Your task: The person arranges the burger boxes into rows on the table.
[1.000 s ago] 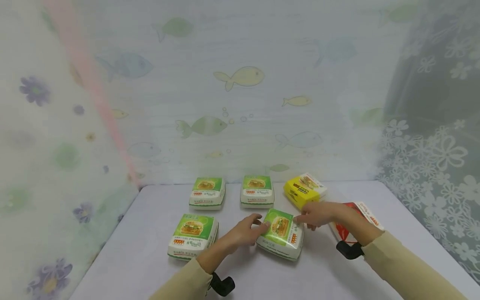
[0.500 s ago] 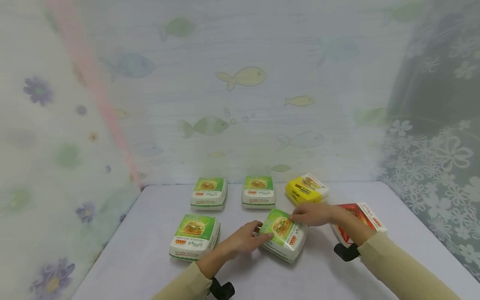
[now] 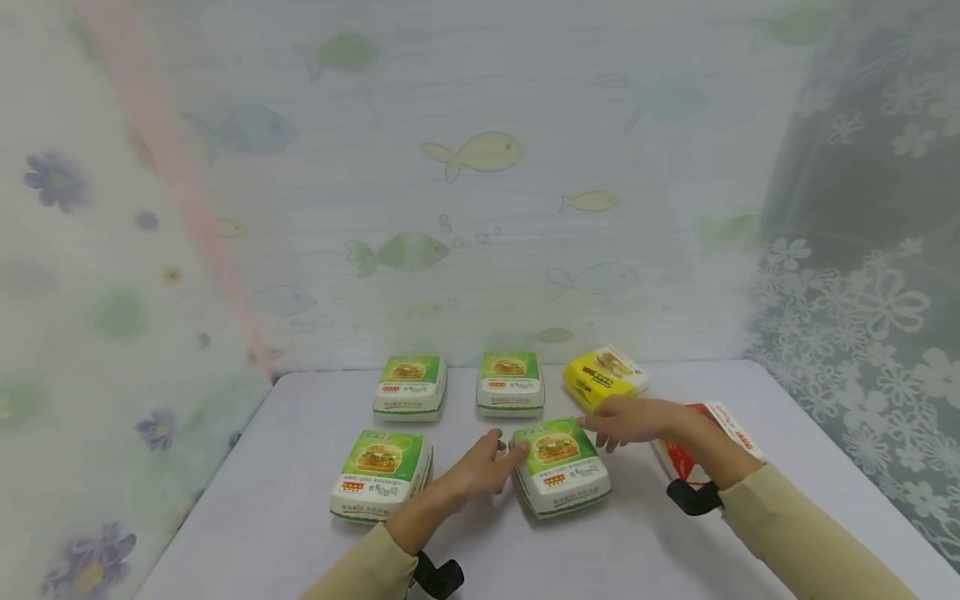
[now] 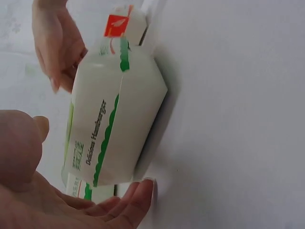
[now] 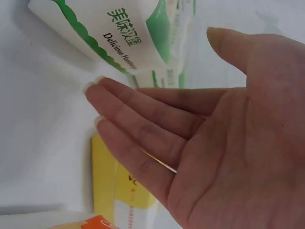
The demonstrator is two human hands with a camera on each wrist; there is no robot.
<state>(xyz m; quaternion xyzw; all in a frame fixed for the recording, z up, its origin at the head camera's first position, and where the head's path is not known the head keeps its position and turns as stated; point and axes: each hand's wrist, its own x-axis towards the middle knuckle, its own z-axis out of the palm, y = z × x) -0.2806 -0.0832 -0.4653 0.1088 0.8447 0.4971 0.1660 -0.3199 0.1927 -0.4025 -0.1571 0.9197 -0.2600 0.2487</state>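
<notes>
A green-and-white burger box with a burger picture on its lid stands at the front middle of the table, its printed front toward me. At its left side is my left hand, thumb close over the lid's left edge. The left wrist view shows the fingers of this left hand loosely extended beside the box wall, low near the table. By the box's far right corner, my right hand has straight fingers, and in the right wrist view its palm holds nothing, the fingertips near the box corner.
To the left stands another green burger box. Two more line the back, a left box and a middle box. A yellow burger box sits tilted at back right. My right forearm partly covers a red-and-white box.
The front middle burger box has turned from a slant to nearly square with the table edge. My right hand's fingers have loosened from its corner, and the left hand has eased off slightly.
</notes>
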